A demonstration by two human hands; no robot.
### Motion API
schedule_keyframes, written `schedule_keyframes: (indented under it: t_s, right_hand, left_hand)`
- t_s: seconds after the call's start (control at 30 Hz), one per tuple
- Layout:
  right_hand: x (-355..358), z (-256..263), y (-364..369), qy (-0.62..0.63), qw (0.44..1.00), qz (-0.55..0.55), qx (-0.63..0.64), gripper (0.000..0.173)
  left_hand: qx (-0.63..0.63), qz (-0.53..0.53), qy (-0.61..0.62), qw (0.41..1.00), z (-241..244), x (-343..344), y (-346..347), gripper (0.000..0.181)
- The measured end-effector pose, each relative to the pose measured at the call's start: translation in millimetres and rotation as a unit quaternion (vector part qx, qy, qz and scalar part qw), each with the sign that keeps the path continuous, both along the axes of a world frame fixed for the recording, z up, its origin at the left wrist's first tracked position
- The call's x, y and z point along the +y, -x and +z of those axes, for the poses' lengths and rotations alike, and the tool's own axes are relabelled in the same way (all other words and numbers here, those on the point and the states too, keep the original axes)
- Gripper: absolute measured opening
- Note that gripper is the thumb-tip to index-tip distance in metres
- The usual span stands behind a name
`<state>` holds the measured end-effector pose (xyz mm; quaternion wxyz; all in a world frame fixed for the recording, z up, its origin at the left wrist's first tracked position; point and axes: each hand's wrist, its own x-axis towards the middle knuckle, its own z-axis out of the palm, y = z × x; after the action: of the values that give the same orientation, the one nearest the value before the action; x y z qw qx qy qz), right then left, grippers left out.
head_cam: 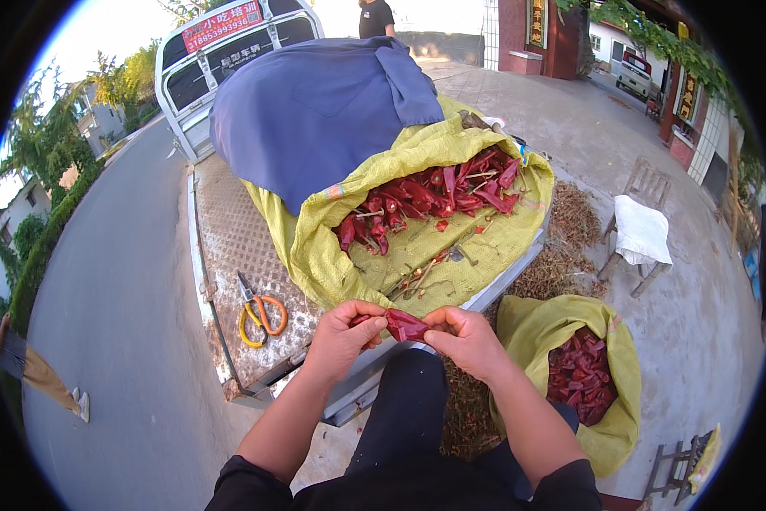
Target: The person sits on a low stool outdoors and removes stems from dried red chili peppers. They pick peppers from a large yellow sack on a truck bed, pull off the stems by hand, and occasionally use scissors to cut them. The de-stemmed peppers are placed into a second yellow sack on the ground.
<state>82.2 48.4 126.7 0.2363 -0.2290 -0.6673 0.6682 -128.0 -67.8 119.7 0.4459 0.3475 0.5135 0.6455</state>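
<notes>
Between my two hands stretches a dried red chili pepper (pixel 406 326), held just over the tailgate edge of a truck bed. My left hand (pixel 351 332) pinches one end with thumb and forefinger, while my right hand (pixel 465 338) grips the other. Beyond them, an open yellow woven sack (pixel 479 274) lies on the bed with its mouth towards me. Red chili peppers (pixel 421 195) are heaped inside it, and loose stems and seeds (pixel 421 274) are scattered on its near fabric. Scissors (pixel 258 313) with orange and yellow handles rest on the rusty bed to the left.
A blue cloth (pixel 319 108) drapes the sack's far part. At lower right stands a second yellow sack (pixel 622 383) of red peppers, beside a stem pile (pixel 565 236). A chair (pixel 642 230) holds a white cloth. One person (pixel 375 18) stands behind the truck, another (pixel 44 377) on the road.
</notes>
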Motion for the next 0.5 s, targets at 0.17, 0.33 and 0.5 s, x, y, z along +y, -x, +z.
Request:
schedule_keyframes:
  t_s: [0.17, 0.33, 0.5]
  right_hand:
    - [1.5, -13.1, -19.0, 0.013, 1.0, 0.015, 0.007, 0.02]
    - [5.8, -29.7, -36.1, 0.034, 0.998, 0.043, 0.004, 0.023]
    - [-3.4, -24.3, -43.2, -0.149, 0.986, 0.016, -0.078, 0.044]
  left_hand:
    - [-0.003, -0.034, 0.011, 0.999, -15.2, 0.0, -10.4, 0.011]
    - [-0.034, -0.066, 0.017, 0.997, -28.8, -3.5, -27.3, 0.012]
    - [0.132, -0.081, 0.059, 0.986, -27.3, -1.1, -43.4, 0.008]
